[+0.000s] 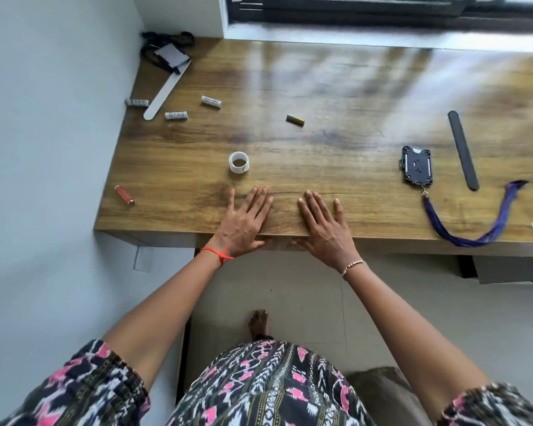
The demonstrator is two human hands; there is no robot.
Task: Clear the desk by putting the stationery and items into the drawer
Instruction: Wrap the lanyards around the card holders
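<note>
Two hands lie flat on the desk (336, 96) at its near edge, the left hand (243, 219) and the right hand (323, 222) side by side, fingers straight and spread, holding nothing. We judge the clearing is at its start: every item sits on the top, none in hand. What we take for the drawer (511, 269) shows under the desk at the right, seemingly a little way out; its inside is hidden from us. The next move, we think, calls for a pinch on the nearest piece, the one tape roll (238, 162) just beyond the left hand, then a carry across to the right. Counting: three white cylinders (176, 115) near the far left, one pale flat stick (166, 90) beside them, one black strap bundle (166, 47) in the corner, one olive cylinder (295, 120) mid-desk, one red cylinder (124, 195) at the left edge, one card holder (416, 164) on one purple lanyard (474, 235), one dark flat stick (463, 150). A few things at the right edge are cut off; we cannot name them
</note>
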